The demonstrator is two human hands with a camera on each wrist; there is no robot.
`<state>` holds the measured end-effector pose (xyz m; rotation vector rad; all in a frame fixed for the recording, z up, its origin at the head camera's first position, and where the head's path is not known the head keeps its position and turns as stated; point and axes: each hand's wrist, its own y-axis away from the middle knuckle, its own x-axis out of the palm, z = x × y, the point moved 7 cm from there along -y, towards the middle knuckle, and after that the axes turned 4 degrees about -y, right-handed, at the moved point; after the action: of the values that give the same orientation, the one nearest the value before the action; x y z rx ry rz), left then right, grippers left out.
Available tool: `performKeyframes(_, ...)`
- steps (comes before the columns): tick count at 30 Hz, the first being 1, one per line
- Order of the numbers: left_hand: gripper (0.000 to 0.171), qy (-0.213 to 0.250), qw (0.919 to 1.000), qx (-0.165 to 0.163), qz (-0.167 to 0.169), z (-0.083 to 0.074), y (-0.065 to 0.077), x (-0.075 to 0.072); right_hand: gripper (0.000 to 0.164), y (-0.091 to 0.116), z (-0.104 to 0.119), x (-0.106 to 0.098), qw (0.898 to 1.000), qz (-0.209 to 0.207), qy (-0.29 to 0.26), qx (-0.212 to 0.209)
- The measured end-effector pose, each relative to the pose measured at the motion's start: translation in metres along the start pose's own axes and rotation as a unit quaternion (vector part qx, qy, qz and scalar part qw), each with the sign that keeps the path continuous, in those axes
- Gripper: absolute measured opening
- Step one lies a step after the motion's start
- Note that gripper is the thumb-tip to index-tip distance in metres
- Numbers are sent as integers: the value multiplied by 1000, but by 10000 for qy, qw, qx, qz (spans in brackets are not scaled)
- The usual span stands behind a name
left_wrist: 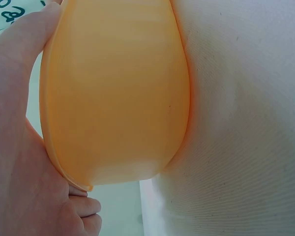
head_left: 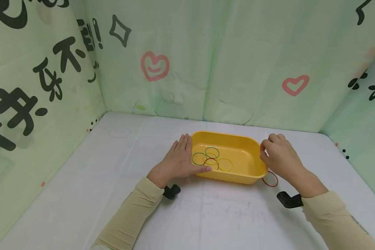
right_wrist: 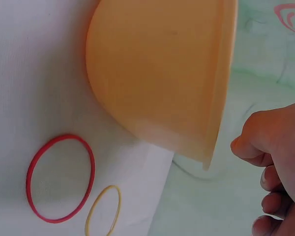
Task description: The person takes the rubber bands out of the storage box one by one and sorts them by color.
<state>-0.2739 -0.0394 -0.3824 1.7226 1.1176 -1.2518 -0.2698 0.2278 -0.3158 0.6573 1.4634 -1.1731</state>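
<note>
A yellow plastic basin [head_left: 247,152] stands on the table, with several thin rings like rubber bands [head_left: 225,165] in green, yellow and red in its left half. My left hand [head_left: 182,158] rests against the basin's left end, fingers straight and thumb along the near rim. In the left wrist view the palm side lies right at the rim. My right hand [head_left: 281,152] is at the basin's right end, its fingers curled; nothing shows between them. The right wrist view has the thumb and bent fingers [right_wrist: 273,179] beside the rim, apart from it.
On the table just past the basin's right end lie a red ring [right_wrist: 60,178] and a yellow ring [right_wrist: 103,211]. The white table [head_left: 137,215] is bordered by a pale green printed curtain [head_left: 187,97] at the back and both sides. Each wrist bears a black camera mount [head_left: 172,191].
</note>
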Motion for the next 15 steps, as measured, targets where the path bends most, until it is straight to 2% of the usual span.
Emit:
performKeyframes(5,128,1,10000,7,6,1,0,0,6,-8,12,6,9999,149,-5,-56)
performKeyframes(15,129,-28,10000,15,61,2,-2,2,5,-15,27,14,9992,6,18,-394)
